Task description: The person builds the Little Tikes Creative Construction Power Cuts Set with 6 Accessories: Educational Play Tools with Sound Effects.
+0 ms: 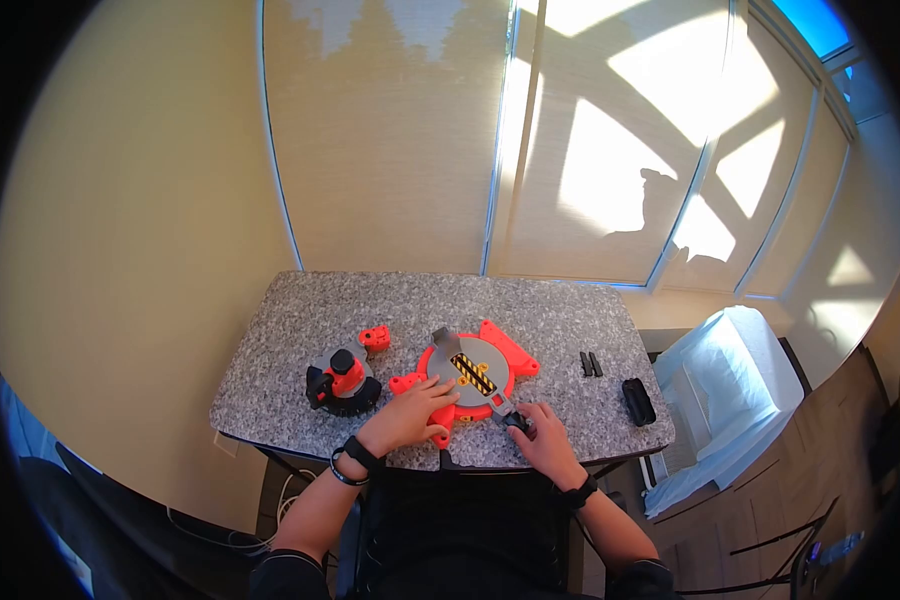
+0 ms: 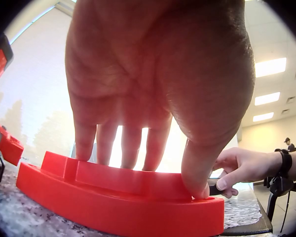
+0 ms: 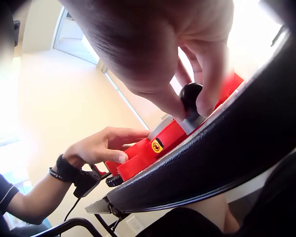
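Observation:
A toy mitre saw base (image 1: 515, 352) in red plastic, with a round grey turntable (image 1: 490, 358) and a black-and-yellow striped strip, stands near the table's front edge. My left hand (image 1: 408, 414) rests on its left side; the left wrist view has the fingers reaching down straight behind the red raised edge (image 2: 123, 177), thumb at the near end. With thumb and fingers my right hand (image 1: 548, 440) pinches the black knob (image 3: 190, 96) at the end of the turntable's grey arm (image 1: 502, 404). The knob is partly covered by the fingers in the head view.
Left of the base stands a red-and-black toy saw head (image 1: 344, 376) with a grey disc and a red end piece (image 1: 375, 338). Two small black pieces (image 1: 591, 364) and a black tray-like part (image 1: 638, 402) lie to the right. Beyond the granite-patterned table (image 1: 370, 290) is a plastic-covered chair (image 1: 735, 370).

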The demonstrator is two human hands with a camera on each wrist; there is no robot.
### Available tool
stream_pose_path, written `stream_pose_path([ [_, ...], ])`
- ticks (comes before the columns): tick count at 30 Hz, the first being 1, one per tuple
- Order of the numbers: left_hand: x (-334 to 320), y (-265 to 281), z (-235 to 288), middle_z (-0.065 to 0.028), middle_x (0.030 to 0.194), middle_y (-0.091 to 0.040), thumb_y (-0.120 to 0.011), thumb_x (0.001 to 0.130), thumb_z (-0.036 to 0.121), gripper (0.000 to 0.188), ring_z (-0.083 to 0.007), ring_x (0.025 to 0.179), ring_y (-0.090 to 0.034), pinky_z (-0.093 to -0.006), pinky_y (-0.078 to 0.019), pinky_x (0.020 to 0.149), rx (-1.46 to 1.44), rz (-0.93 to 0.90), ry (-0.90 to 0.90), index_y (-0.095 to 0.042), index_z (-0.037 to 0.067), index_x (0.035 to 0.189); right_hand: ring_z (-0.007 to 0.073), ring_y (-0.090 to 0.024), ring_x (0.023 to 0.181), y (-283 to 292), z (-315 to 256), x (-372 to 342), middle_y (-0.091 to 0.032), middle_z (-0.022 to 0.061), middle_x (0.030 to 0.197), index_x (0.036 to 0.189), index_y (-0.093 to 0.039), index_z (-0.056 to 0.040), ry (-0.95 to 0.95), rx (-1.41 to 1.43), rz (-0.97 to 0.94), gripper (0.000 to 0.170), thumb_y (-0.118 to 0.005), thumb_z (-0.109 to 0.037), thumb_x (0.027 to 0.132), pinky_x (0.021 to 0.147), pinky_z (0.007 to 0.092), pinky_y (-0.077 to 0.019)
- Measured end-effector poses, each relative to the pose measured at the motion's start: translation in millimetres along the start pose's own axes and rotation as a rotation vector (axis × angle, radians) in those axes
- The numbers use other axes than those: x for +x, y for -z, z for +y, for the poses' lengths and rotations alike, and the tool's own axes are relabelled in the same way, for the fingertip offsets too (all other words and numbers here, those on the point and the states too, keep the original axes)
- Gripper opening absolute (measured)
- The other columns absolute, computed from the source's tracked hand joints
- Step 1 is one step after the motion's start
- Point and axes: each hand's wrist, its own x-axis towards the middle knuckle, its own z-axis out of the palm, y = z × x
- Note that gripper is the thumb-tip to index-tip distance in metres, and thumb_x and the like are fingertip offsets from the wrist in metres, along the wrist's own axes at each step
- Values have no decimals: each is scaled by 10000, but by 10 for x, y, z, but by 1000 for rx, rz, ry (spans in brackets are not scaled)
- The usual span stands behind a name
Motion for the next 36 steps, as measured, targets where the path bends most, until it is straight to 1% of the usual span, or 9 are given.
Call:
stream_pose_path([
  [2,-2,0,4,-112,1602,-433,-822,828,270,743,-368,1498,-350,-453,-391,1186,2,-1,0,-529,93,1488,228,-690,718,-10,22,-4,-633,148,1043,1237,-615,-15,17,-11,12,389,-764,-119,893,673,345,-571],
  [4,-3,1,6,-117,1601,-434,-819,831,269,739,-371,1497,-350,-454,-390,1187,8,2,-1,-529,91,1487,293,-683,761,-11,20,-5,-642,176,1031,1231,-612,-12,-9,28,7,355,-729,-118,913,720,398,-566],
  [13,2,5,2,-127,1596,-437,-816,834,270,733,-376,1496,-349,-456,-385,1189,4,-3,-5,-530,84,1484,369,-700,829,-55,124,-2,-701,212,1033,1201,-627,-12,9,1,33,294,-694,-142,946,728,439,-560],
  [14,3,4,0,-127,1596,-437,-816,834,270,733,-376,1496,-349,-456,-385,1189,4,-3,-5,-530,84,1484,369,-700,829,-62,141,-3,-701,212,1033,1201,-627,-12,9,1,33,294,-694,-142,946,728,439,-560],
  [16,8,5,-4,-127,1596,-436,-814,837,269,731,-377,1497,-346,-457,-383,1191,16,-7,-13,-530,84,1484,274,-707,745,-68,161,-2,-726,177,1026,1221,-625,-17,24,-59,37,327,-722,-147,937,684,374,-567],
  [20,11,5,-3,-128,1597,-436,-814,836,267,732,-379,1499,-342,-458,-381,1193,13,-13,-2,-529,85,1485,318,-693,770,-8,23,1,-689,181,1021,1210,-624,-18,-18,0,-5,356,-745,-158,905,718,429,-562],
  [23,7,10,3,-126,1598,-435,-817,833,267,737,-378,1499,-341,-458,-381,1193,10,-12,-1,-528,87,1487,288,-685,750,29,-56,7,-650,160,1016,1227,-617,-19,-12,5,-18,411,-777,-154,873,711,408,-563],
  [25,6,-2,-8,-125,1599,-433,-818,832,270,739,-376,1500,-342,-457,-385,1191,11,-6,-6,-528,88,1488,232,-681,714,10,-1,12,-630,138,1043,1231,-622,-22,26,-21,-9,423,-799,-146,868,675,360,-567],
  [36,10,-5,-7,-125,1597,-437,-821,828,272,743,-377,1494,-352,-457,-389,1188,15,-5,-2,-530,87,1486,259,-676,726,-30,67,6,-635,152,1004,1231,-614,-21,54,-35,8,376,-760,-134,903,684,373,-560],
])
